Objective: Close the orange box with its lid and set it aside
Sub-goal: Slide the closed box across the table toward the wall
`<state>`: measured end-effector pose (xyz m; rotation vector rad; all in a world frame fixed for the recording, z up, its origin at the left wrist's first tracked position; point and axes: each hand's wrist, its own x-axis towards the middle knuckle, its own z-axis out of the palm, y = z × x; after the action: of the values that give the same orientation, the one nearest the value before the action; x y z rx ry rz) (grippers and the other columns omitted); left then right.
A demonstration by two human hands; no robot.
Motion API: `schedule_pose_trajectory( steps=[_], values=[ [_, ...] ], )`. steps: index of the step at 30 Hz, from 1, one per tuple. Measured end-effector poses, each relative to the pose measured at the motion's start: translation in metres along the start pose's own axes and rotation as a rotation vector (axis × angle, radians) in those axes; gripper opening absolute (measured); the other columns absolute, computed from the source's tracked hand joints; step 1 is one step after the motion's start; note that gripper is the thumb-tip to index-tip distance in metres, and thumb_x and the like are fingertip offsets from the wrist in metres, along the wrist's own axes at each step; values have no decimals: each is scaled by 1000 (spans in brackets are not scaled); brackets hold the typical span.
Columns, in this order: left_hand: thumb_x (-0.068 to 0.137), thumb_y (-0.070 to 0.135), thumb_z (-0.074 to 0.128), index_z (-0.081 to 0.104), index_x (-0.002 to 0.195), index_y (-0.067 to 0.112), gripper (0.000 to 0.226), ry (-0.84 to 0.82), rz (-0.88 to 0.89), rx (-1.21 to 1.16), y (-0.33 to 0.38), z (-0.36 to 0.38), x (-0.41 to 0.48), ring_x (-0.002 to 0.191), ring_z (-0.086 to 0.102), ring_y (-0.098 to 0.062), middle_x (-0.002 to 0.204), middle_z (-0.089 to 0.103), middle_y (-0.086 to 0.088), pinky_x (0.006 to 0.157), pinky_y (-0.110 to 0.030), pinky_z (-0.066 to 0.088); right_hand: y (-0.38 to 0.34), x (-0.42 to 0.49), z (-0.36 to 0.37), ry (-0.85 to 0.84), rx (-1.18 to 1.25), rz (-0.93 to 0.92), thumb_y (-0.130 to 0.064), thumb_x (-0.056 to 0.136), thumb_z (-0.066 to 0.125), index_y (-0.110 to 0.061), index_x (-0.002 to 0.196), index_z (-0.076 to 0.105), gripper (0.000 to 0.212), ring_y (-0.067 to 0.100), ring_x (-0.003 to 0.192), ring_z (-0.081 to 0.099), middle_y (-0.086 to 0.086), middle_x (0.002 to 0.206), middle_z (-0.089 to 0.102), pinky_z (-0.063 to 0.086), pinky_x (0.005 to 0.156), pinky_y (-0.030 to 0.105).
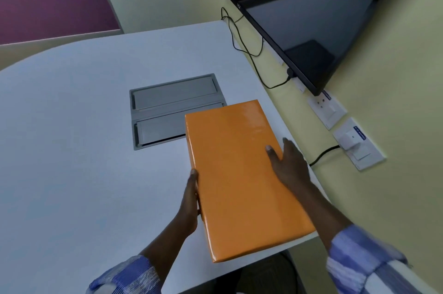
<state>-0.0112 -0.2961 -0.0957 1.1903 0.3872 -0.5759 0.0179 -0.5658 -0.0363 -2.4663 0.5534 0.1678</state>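
The orange box [239, 173] is a long glossy rectangle with its lid on, lying over the right part of the white table [72, 149]. Its near end sticks out past the table's front edge. My left hand [190, 200] grips the box's left long side, fingers wrapped against the wall. On the right edge rests my right hand [288, 161], thumb on the lid and fingers down the right side. The box's underside and inside are hidden.
A grey recessed cable hatch [167, 106] sits in the table just beyond the box's far left corner. A dark wall-mounted screen [311, 18] hangs at the right, with black cables [242, 37] below it and wall sockets [345, 130] beside the table edge.
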Motion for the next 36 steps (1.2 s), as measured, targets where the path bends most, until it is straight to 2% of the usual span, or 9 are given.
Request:
schedule_pose_trajectory(
  steps=[2,4,7,9,12,25,28,31,36],
  values=[
    [77,89,38,51,135,43,75,146,-57,-22,5,-3,6,128,57,-30,147,55,-7,105,-60,46,-23,-8,14,104,-103,-218,-68,94,34,-12,158,21,86,32,153,20,14,166,21,22,122,51],
    [84,85,32,37,150,38,81,201,-128,-76,7,-5,13,137,47,-34,156,43,-8,112,-64,38,-46,-17,35,51,-196,-391,-73,93,26,-17,160,17,88,31,156,9,10,169,12,13,124,52],
    [93,76,29,57,139,37,66,53,-73,-187,16,7,16,124,63,-37,144,60,-12,92,-54,57,-64,-24,65,-65,-342,-488,-75,93,21,-22,161,8,87,33,156,-4,7,170,-1,1,124,56],
    [98,68,28,60,135,35,60,-27,-24,-246,17,18,17,120,67,-36,137,66,-11,81,-47,61,-63,-22,76,-82,-408,-491,-75,93,19,-24,161,3,87,36,155,-10,8,170,-8,-3,122,60],
    [98,68,28,52,143,32,62,-49,-24,-240,14,31,20,120,67,-35,136,67,-9,81,-46,61,-55,-15,76,-64,-449,-479,-76,92,15,-25,161,2,87,37,155,-12,9,169,-10,-3,122,62],
    [91,78,30,57,130,46,57,-71,-112,-33,3,104,53,106,74,-17,119,76,8,71,-35,63,-8,8,29,-10,-474,-370,-75,92,13,-23,161,1,87,36,154,-14,10,169,-11,-3,122,62],
    [86,84,29,57,121,52,55,-63,-151,42,0,115,57,93,76,-8,102,78,21,60,-26,61,3,12,20,-1,-476,-359,-75,92,12,-24,161,0,87,35,155,-14,10,169,-11,-3,122,61],
    [80,91,27,55,111,57,54,-38,-177,115,-4,123,60,87,74,-6,87,76,31,61,-26,57,13,15,12,10,-465,-367,-75,92,14,-24,161,2,86,34,155,-12,9,169,-9,-2,123,61],
    [80,91,28,55,109,57,53,-40,-178,135,-4,129,59,86,76,-7,88,77,27,55,-24,58,17,17,10,16,-463,-379,-75,93,14,-25,161,2,86,33,155,-11,8,170,-7,-1,123,60]
  ],
)
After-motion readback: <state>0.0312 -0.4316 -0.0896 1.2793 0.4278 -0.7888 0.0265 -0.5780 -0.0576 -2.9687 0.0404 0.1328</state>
